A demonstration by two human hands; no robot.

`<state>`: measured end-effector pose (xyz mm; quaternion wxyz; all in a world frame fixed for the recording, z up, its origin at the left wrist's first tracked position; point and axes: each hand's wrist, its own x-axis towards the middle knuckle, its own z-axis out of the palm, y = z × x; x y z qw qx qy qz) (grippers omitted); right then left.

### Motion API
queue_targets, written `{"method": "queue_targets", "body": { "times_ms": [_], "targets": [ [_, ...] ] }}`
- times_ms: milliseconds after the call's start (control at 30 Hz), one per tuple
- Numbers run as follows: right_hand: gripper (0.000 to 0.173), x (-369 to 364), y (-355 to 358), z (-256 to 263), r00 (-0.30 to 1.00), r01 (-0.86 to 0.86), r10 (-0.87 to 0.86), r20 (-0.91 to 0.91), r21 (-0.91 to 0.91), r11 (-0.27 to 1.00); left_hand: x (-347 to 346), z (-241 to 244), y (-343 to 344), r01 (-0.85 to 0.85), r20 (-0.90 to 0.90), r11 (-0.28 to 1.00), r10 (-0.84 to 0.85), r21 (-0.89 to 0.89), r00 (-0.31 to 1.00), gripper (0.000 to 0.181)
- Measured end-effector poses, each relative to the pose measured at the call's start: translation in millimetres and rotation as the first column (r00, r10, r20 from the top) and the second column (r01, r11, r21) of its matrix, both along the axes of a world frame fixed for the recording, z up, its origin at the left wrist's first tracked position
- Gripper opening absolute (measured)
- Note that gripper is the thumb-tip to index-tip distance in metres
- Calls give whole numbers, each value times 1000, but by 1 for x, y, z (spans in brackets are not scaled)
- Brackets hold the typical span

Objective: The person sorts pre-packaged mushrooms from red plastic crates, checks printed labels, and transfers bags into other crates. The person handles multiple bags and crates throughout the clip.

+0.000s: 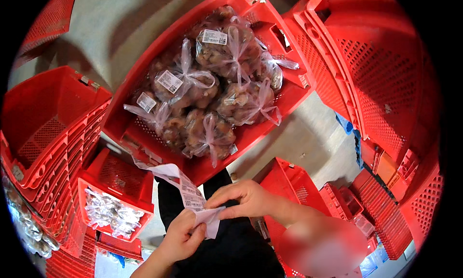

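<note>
A long strip of printed labels (192, 194) bends down from the near side of a red plastic crate (249, 146) to my hands. My left hand (184, 236) pinches the strip's lower end between thumb and fingers. On its right, my right hand (240, 200) has thumb and fingertips closed on the same paper. The crate in front of me holds several knotted clear plastic bags (209, 133) of brown produce, which look like mushrooms. White labels with print and codes, such as one label (169, 81), are stuck on some bags.
Nested red crates (68, 147) are stacked at left, above a smaller crate (141, 209) of filled clear bags (114, 213). Large red crates (379, 68) stand at right. Another red crate (285, 184) is by my right arm. Concrete floor (307, 133) shows between them.
</note>
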<state>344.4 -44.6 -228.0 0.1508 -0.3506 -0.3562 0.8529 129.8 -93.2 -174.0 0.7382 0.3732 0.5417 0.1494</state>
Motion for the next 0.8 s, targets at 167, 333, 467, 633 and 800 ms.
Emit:
{"method": "queue_targets", "body": {
  "times_ms": [167, 333, 467, 633, 800],
  "targets": [
    [25, -1, 0, -15, 990, 140, -138, -23, 158, 977, -2, -6, 4, -89, 96, 971, 112, -221, 989, 36],
    [21, -6, 14, -5, 990, 119, -139, 30, 370, 922, 9, 2, 13, -255, 16, 951, 262, -173, 965, 30],
    [17, -12, 7, 5, 966, 250, -258, 34, 147, 957, 13, -2, 15, 82, -300, 970, -10, 227, 954, 26],
    [16, 28, 40, -67, 454, 440, -699, 553, 543, 715, -11, -28, -12, 50, -335, 998, -62, -45, 940, 27],
    [36, 64, 34, -183, 495, -720, -506, 707, 659, 217, -2, -26, -4, -394, -211, 808, 334, -437, 919, 24]
  ]
}}
